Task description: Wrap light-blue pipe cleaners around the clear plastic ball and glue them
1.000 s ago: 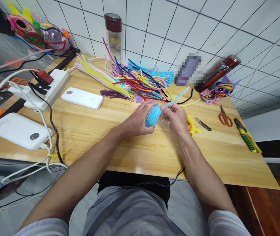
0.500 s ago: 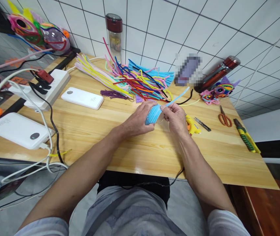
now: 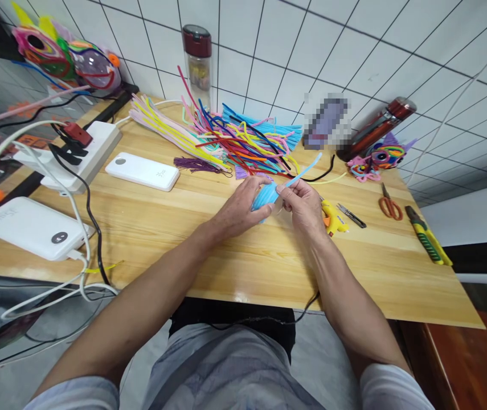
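My left hand point(image 3: 244, 206) is closed around a rounded piece wrapped in rows of light-blue pipe cleaner point(image 3: 265, 196), with the thumb pressed along its near side. At its right edge, my right hand point(image 3: 302, 200) pinches a blue pipe cleaner strand point(image 3: 307, 168) whose free end sticks up and to the right. What lies under the blue wrapping is mostly hidden, though a clear rim shows between the hands. Beyond them lies a heap of many-coloured pipe cleaners point(image 3: 243, 139). A yellow glue gun point(image 3: 335, 220) lies just right of my right hand, partly hidden by it.
Thread snips point(image 3: 352, 216), orange-handled scissors point(image 3: 390, 206) and green-yellow pliers point(image 3: 425, 239) lie to the right. Two white power banks point(image 3: 143, 171) and a power strip point(image 3: 89, 154) with cables are on the left. A glass bottle point(image 3: 198, 68) and a red flask point(image 3: 377, 128) stand or lean by the tiled wall.
The blue-wrapped piece has turned in my left hand, and its thumb now lies across the near side. The strand's free end has dipped slightly left and down.
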The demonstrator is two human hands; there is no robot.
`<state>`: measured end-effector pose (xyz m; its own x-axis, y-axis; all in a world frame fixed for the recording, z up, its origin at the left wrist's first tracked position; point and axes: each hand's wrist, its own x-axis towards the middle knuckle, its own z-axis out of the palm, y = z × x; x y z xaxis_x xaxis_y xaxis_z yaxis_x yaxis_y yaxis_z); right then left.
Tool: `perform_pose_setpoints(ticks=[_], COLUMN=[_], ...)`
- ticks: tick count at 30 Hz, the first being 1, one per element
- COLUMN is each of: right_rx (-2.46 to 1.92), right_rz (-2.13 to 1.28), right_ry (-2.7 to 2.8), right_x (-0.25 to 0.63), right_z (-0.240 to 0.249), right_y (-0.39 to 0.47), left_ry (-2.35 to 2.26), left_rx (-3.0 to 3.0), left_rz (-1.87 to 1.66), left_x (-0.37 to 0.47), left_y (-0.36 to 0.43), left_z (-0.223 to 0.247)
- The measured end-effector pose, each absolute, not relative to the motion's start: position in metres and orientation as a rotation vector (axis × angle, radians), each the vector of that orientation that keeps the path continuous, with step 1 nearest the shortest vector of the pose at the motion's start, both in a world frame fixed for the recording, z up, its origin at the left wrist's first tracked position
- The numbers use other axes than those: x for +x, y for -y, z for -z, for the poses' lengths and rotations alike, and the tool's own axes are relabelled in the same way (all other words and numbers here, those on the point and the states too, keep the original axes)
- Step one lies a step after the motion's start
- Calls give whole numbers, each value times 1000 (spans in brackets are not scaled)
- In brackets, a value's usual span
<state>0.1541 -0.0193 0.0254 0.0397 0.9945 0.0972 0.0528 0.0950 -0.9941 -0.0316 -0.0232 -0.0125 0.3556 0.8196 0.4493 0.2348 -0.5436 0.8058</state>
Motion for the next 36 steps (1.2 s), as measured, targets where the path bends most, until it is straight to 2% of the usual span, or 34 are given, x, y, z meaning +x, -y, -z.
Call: perform_pose_setpoints(ticks=[20, 36], right_rx=[-1198, -1172], right_rz=[-1085, -1095], right_ry=[1238, 1246], right_x=[154, 152], right_z=[-23, -26], right_y=[19, 22], left_ry=[-802, -903], left_rx=[2179, 1884], left_rz=[-1140, -1184], left_x=[-43, -35], left_y=[19, 25], left_z=[20, 8])
